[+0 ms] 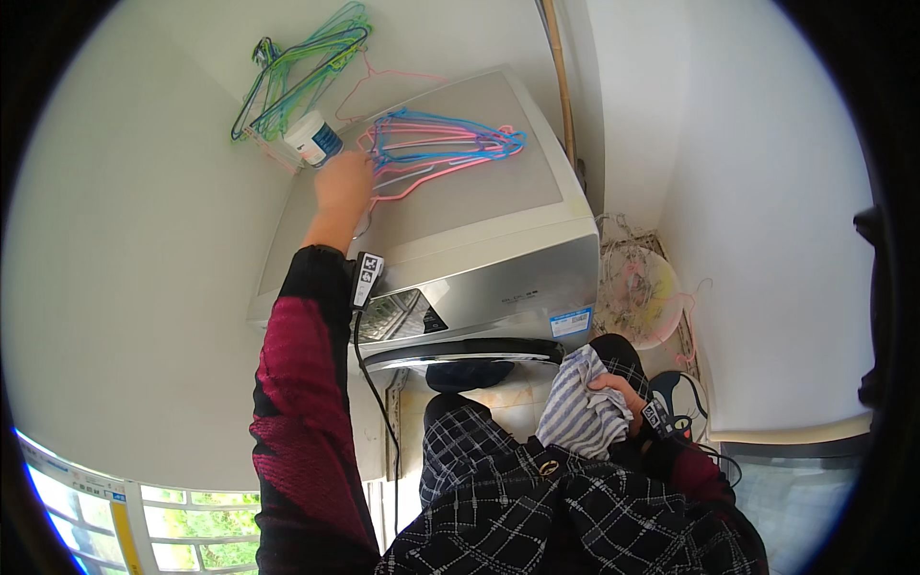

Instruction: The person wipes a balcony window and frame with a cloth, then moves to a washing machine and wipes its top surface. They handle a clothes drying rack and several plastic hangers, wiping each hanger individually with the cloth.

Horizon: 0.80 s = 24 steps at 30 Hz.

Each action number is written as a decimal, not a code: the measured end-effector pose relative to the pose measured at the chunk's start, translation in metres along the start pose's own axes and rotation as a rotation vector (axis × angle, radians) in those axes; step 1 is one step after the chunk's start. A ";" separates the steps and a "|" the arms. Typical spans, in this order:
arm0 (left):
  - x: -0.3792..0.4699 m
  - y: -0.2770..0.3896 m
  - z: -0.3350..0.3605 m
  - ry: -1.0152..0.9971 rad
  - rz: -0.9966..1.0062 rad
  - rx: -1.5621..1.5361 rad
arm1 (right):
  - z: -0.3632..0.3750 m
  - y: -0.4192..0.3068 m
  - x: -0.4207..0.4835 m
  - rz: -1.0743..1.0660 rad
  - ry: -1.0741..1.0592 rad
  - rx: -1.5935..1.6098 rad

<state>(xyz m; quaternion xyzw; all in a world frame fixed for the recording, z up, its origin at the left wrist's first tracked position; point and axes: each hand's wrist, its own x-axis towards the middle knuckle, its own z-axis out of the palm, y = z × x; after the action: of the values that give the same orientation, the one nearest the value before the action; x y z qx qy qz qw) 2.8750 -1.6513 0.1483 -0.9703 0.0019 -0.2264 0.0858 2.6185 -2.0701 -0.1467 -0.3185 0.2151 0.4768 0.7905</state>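
My left hand reaches over the top of a front-loading washing machine. It is at the left end of a pile of blue and pink clothes hangers. The fingertips are turned away, so their hold on a hanger is hidden. A white tub with a blue label stands just behind this hand. Low by my right thigh, my right hand grips a striped white and grey-blue cloth, which hangs bunched over my lap.
Green and dark hangers hang at the back left, beside a single pink hanger. A bamboo pole leans behind the machine. Right of it, a round tub-like item with tangled hangers sits on the floor. A black cable trails from my left wrist.
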 end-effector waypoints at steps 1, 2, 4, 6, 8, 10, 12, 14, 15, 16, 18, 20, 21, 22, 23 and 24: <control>-0.001 0.002 -0.008 0.044 0.004 -0.002 | -0.001 0.000 0.002 -0.022 -0.102 0.013; -0.002 0.002 -0.016 0.089 0.007 -0.004 | -0.003 -0.001 0.004 -0.026 -0.101 0.000; -0.007 0.000 -0.031 0.214 0.024 -0.027 | -0.005 -0.001 0.009 -0.042 -0.063 -0.017; -0.013 -0.007 -0.050 0.337 0.022 -0.071 | -0.007 0.001 0.013 -0.061 -0.049 -0.026; -0.031 -0.015 -0.074 0.484 0.091 -0.205 | -0.009 0.005 0.011 -0.064 0.001 -0.029; -0.061 -0.017 -0.099 0.504 0.066 -0.337 | -0.011 0.008 0.002 -0.163 0.063 -0.033; -0.103 -0.011 -0.119 0.483 -0.020 -0.434 | -0.009 0.007 -0.012 -0.253 0.067 0.001; -0.151 0.001 -0.135 0.493 -0.109 -0.516 | 0.000 -0.002 -0.030 -0.449 0.083 0.052; -0.175 0.006 -0.142 0.519 -0.114 -0.552 | 0.008 -0.007 -0.040 -0.521 0.104 0.103; -0.193 0.012 -0.148 0.483 -0.200 -0.731 | 0.018 -0.014 -0.050 -0.641 0.027 0.072; -0.223 0.020 -0.160 0.468 -0.288 -1.061 | 0.044 -0.033 -0.072 -0.850 -0.075 0.042; -0.250 0.022 -0.175 0.293 -0.413 -1.521 | 0.076 -0.049 -0.095 -1.172 0.021 -0.236; -0.262 0.024 -0.181 0.193 -0.472 -1.749 | 0.092 -0.055 -0.106 -1.233 0.077 -0.249; -0.271 0.028 -0.181 0.129 -0.522 -1.797 | 0.108 -0.059 -0.115 -1.322 0.112 -0.262; -0.282 0.034 -0.181 0.056 -0.544 -1.871 | 0.121 -0.060 -0.124 -1.432 0.088 -0.280; -0.293 0.042 -0.177 -0.022 -0.573 -1.869 | 0.130 -0.060 -0.133 -1.437 0.142 -0.335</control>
<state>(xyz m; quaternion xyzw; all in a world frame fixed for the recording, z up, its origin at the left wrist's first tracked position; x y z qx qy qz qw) 2.5359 -1.7098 0.1694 -0.6131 -0.0563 -0.1367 -0.7761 2.6165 -2.0801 0.0483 -0.5272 -0.0713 -0.1533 0.8328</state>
